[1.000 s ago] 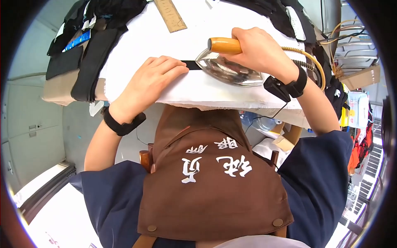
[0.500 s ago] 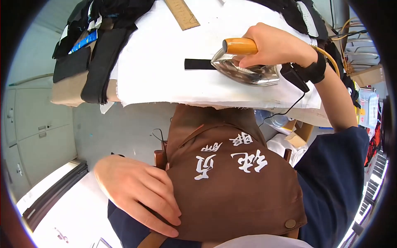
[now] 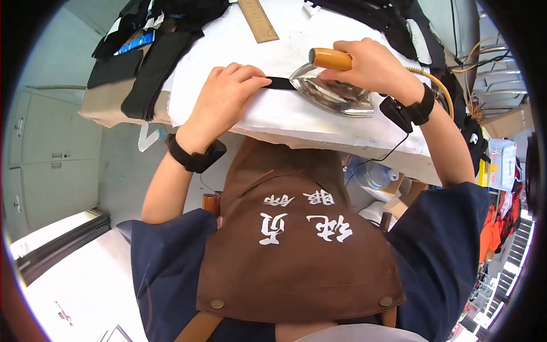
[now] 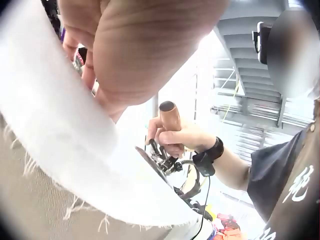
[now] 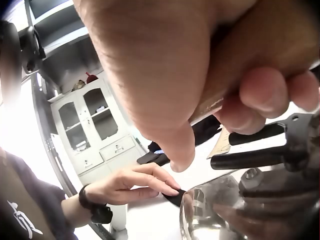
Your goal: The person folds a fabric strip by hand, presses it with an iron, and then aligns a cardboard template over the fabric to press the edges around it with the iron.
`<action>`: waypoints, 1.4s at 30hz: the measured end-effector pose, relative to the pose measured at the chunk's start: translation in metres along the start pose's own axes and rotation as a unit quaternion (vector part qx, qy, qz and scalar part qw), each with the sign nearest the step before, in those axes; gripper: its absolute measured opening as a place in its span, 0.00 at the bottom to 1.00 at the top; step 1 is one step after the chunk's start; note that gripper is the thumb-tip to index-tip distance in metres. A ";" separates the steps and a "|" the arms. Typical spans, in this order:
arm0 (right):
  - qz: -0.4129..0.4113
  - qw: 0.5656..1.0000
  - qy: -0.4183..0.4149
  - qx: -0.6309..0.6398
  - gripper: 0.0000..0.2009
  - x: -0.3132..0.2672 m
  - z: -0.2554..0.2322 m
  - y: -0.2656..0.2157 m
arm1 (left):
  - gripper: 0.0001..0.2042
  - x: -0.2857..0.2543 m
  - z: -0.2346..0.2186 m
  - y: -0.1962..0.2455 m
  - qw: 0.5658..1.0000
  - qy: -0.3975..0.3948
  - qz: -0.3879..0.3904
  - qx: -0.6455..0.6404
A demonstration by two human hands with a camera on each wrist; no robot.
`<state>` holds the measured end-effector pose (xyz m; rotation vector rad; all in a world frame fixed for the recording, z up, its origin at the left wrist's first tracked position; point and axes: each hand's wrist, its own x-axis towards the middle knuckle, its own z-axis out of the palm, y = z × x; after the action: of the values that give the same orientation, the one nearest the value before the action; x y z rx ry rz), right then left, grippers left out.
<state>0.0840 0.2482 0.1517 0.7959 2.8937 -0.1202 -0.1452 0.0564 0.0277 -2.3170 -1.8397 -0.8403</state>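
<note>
Again, left grip [image 3: 224, 98] touching black strip [image 3: 282, 83], iron [image 3: 335, 98] overlapping.

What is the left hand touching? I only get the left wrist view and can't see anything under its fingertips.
Observer: In the head view, the left hand touches a black strip on the white cloth.
Operator: Oh! Where does that strip lead?
Observer: Its visible part runs up to the tip of the iron.
Operator: Anything farther back on the cloth?
Observer: Yes, a ruler lies there.
</note>
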 end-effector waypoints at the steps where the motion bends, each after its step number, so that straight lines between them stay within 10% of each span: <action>1: -0.002 1.000 0.002 -0.006 0.30 -0.001 0.000 0.005 | 0.14 -0.001 0.000 0.000 1.000 0.007 -0.001 0.001; 7: 0.038 0.995 0.083 0.033 0.30 0.005 0.000 0.037 | 0.15 -0.011 0.009 -0.008 0.998 0.043 -0.016 -0.046; 17: -0.075 0.993 0.070 -0.053 0.27 0.049 -0.001 -0.047 | 0.13 -0.053 -0.022 -0.008 0.979 0.159 -0.097 -0.083; 25: -0.068 0.997 0.000 -0.025 0.25 0.061 0.009 -0.059 | 0.15 -0.109 -0.058 0.017 0.918 0.239 -0.234 -0.212; 27: -0.087 0.996 -0.021 0.012 0.25 0.066 0.010 -0.055 | 0.14 -0.113 -0.075 0.029 0.824 0.190 -0.249 -0.473; 33: -0.026 0.988 -0.141 0.058 0.31 0.070 -0.009 -0.063 | 0.09 -0.105 -0.060 -0.009 0.616 -0.051 0.176 -0.766; 42: -0.029 0.990 -0.134 0.042 0.26 0.072 -0.006 -0.063 | 0.11 -0.124 -0.061 -0.016 0.672 -0.037 0.097 -0.733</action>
<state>-0.0108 0.2308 0.1486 0.6517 2.6711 -0.3319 -0.1996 -0.0715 0.0195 -2.9880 -0.6486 -2.9492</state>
